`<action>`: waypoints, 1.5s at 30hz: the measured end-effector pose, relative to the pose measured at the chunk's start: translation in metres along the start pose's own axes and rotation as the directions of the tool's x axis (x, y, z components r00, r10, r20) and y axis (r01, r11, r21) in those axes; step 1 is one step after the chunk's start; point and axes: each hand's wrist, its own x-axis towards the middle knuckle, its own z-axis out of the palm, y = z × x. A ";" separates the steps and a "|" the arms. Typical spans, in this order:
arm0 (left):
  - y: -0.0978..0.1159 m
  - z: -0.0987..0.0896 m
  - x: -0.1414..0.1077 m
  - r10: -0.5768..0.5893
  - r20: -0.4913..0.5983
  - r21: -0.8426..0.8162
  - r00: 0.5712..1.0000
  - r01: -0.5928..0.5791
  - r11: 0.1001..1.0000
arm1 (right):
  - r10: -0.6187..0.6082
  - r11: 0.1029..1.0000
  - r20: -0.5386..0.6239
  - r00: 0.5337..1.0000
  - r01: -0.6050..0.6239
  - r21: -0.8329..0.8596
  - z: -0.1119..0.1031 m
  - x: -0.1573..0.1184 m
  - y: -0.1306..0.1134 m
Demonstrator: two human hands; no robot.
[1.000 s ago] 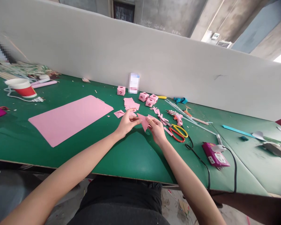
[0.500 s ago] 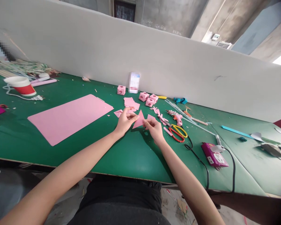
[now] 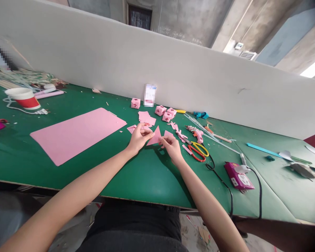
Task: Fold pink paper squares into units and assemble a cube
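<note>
Over the last second the pink paper triangle [image 3: 154, 138] has been turned about: its point hung toward the near edge a second ago, and half a second later it aimed up toward the partition, as it does now. Since that turn its attitude has barely altered. It is in the air between the two hands, above the green worktop [image 3: 136, 182]. The left hand [image 3: 138, 138] pinches its left side between thumb and fingers, and the right hand [image 3: 172, 148] pinches it near the lower right corner; both grips are nearly closed, with only the thin paper between the fingertips. This reads as handling of one piece rather than a change of piece, so the work in hand seems to have gone on from one orientation to another. Whether a crease has been added cannot be told at this size. Around the hands nothing seems to have been moved: the pink squares [image 3: 147, 118] lie just beyond the left hand, the folded pink piece [image 3: 131, 129] lies beside it, and the scissors [image 3: 198, 151] rest to the right of the right hand, near the pink strips [image 3: 179, 134].
</note>
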 end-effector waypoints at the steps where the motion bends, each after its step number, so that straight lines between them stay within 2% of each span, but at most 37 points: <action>1: 0.001 0.000 0.000 0.001 0.005 0.004 1.000 -0.001 1.000 | 0.004 1.000 0.008 1.000 -0.004 -0.007 0.000 0.000 0.000; 8: 0.002 0.001 -0.003 0.052 0.033 0.101 0.998 -0.055 0.993 | -0.009 0.994 0.083 0.997 0.019 -0.111 -0.002 0.001 0.005; 11: 0.003 0.000 -0.004 0.073 0.069 0.155 0.995 -0.083 0.984 | -0.066 0.979 0.090 0.994 0.082 -0.186 0.000 0.001 0.006; 13: 0.005 -0.001 -0.004 0.126 0.138 0.231 0.982 -0.156 0.960 | -0.132 0.972 0.055 0.990 0.140 -0.190 -0.001 0.000 0.004; 16: 0.007 -0.003 -0.006 0.244 0.288 0.368 0.926 -0.342 0.865 | -0.243 0.928 0.046 0.969 0.247 -0.278 -0.007 -0.001 -0.002; 19: 0.005 -0.004 -0.009 0.309 0.411 0.464 0.858 -0.489 0.739 | -0.370 0.793 0.130 0.920 0.386 -0.472 -0.013 -0.002 -0.007; 21: 0.002 -0.004 -0.010 0.314 0.457 0.511 0.832 -0.534 0.673 | -0.422 0.714 0.186 0.887 0.452 -0.535 -0.016 -0.002 -0.009; 24: -0.002 -0.003 -0.010 0.303 0.473 0.547 0.827 -0.545 0.635 | -0.448 0.648 0.226 0.865 0.489 -0.584 -0.015 -0.003 -0.011; 29: -0.003 -0.003 -0.009 0.314 0.470 0.509 0.825 -0.544 0.668 | -0.460 0.580 0.235 0.856 0.491 -0.650 -0.016 -0.002 -0.014; 38: -0.003 -0.002 -0.008 0.342 0.460 0.475 0.819 -0.553 0.685 | -0.468 0.612 0.225 0.855 0.497 -0.616 -0.015 -0.002 -0.012; 45: 0.000 -0.002 -0.008 0.350 0.410 0.499 0.842 -0.528 0.687 | -0.477 0.592 0.189 0.858 0.472 -0.653 -0.022 0.003 -0.011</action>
